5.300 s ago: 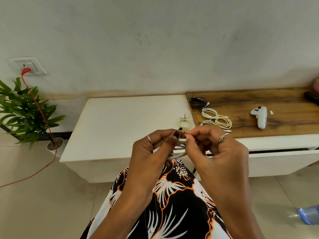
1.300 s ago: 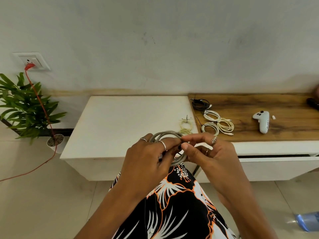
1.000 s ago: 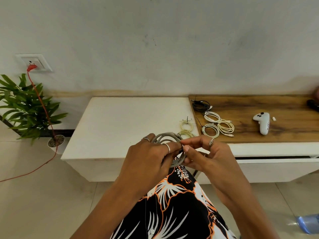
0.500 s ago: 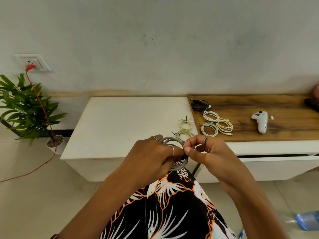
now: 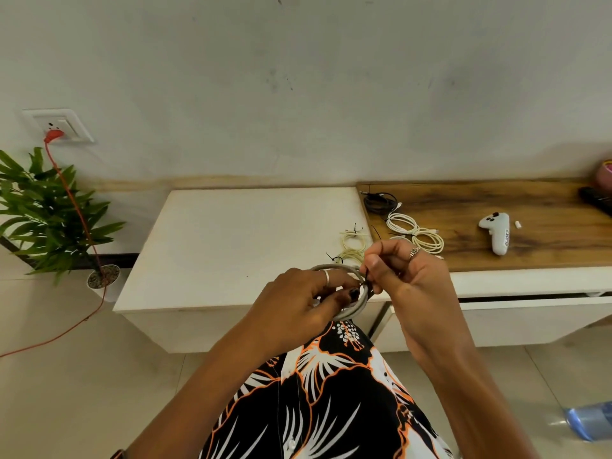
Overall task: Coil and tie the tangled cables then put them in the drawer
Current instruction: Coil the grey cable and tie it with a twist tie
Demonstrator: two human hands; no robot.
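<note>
At the centre of the frame the left hand (image 5: pixel 303 298) grips a grey coiled cable (image 5: pixel 356 308), fingers curled round its loops, holding it in the air just in front of the white cabinet (image 5: pixel 231 246). The right hand (image 5: pixel 402 276) pinches the end of a thin black tie (image 5: pixel 367 282) that seems to wrap the coil's right side. The step in hand looks like the tying of this coil; the next move probably calls for pulling the tie snug, then carrying the bundle to the drawer (image 5: pixel 530 298), whose dark gap shows at the right, under the wooden top (image 5: pixel 496 207).

Already tied, it seems, are two cream coils (image 5: pixel 352 241), the white coils (image 5: pixel 414 230) and a black coil (image 5: pixel 380 203) above the hands. The left fingers hide most of the grey coil, and whether the tie is fastened is too small to tell.
</note>
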